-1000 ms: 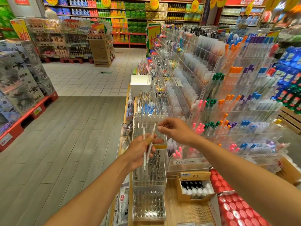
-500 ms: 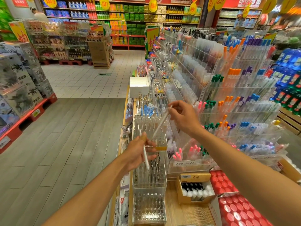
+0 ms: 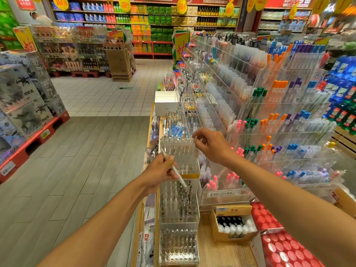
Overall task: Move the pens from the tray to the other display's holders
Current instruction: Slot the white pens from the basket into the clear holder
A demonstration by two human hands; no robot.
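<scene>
Head view: fingers (image 3: 169, 166) of the left hand (image 3: 159, 173) are pinching a white pen (image 3: 174, 167) around its middle. The pen's long axis is running diagonally, one end poking up and left past the knuckles, the other end pointing down and right toward the clear holder block (image 3: 179, 199) just below the fingers. Which end is the tip, cannot tell.

Right hand (image 3: 212, 145) is hovering up and right of the left fingers, its fingers (image 3: 196, 136) pinching the top of a clear pen (image 3: 193, 146) that is standing near upright in the far pen rack (image 3: 178, 151). Grasping, not released, as far as the blur allows.

Risks, as judgement: the white pen is sitting slanted, so going down at this angle it is likely missing a hole, jamming on the rim or knocking neighbouring pens over. The pinch is light and mid-shaft, so the pen could be pivoting or slipping out onto the tabletop (image 3: 215, 253) or floor. The right hand's pen is packed tight among others; it could be dragging or tipping those beside it. Holes below the left fingers are already crowded; the nearest block (image 3: 178, 245), further below, is looking emptier.
</scene>
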